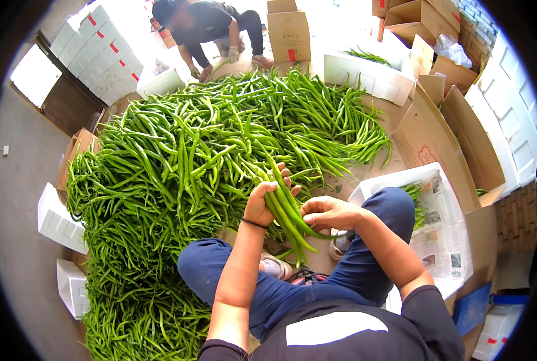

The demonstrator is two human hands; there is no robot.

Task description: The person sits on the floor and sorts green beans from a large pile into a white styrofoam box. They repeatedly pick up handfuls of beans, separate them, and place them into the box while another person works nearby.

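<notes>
My left hand point(268, 198), with a dark band at its wrist, holds a small bunch of long green peppers point(283, 208) above my crossed legs. The bunch slants down, its lower ends spread apart. Bent fingers of my right hand point(331, 212) pinch at the outermost pepper, which curves under that hand. Part of the pinch is hidden by the hand itself. In front of me and to my left spreads a large heap of loose green peppers point(196, 149). By my right knee a white foam box point(458, 266), lined with newspaper, contains some peppers.
Across the heap a co-worker in gloves point(205, 36) crouches. A foam box with peppers point(363, 76) stands at the far right, near open cardboard boxes point(458, 131). Stacked white foam boxes point(101, 54) line the far left; two more point(60, 221) point(72, 289) edge the heap.
</notes>
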